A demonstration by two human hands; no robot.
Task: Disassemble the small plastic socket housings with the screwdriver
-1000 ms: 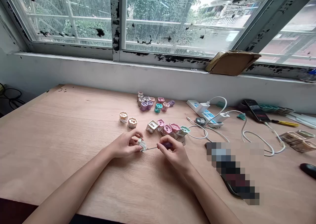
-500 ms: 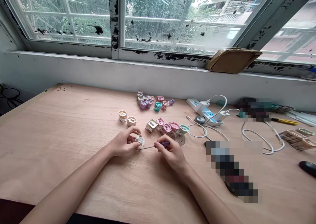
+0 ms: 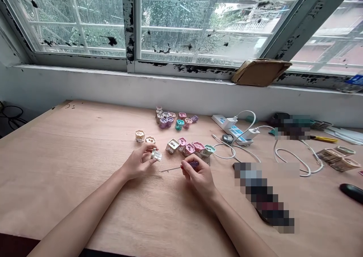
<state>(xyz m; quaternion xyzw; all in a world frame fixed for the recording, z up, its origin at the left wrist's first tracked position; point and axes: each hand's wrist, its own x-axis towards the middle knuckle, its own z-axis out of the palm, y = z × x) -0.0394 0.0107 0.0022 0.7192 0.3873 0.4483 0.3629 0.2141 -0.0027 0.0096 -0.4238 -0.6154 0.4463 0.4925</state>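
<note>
On the light-brown flat wooden table (image 3: 85, 166), two purple angular plastic pieces (image 3: 163, 123) stand behind three pink angular plastic pieces (image 3: 188, 149). The white oblong plastic power strip (image 3: 238, 133) lies right of both groups; the black rounded mouse (image 3: 352, 192) lies farther right.

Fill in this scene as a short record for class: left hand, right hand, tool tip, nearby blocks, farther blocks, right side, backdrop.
Left hand: holds a small whitish ribbed block
Right hand: grips a slim purple-handled tool with a thin metal shaft
Tool tip: apart from the held block
Nearby blocks: cream polygonal block, pink polygonal blocks, mint-green polygonal block
Farther blocks: purple blocks, teal block
Right side: white power strip with blue sockets, black computer mouse
Backdrop: window with peeling frame
</note>
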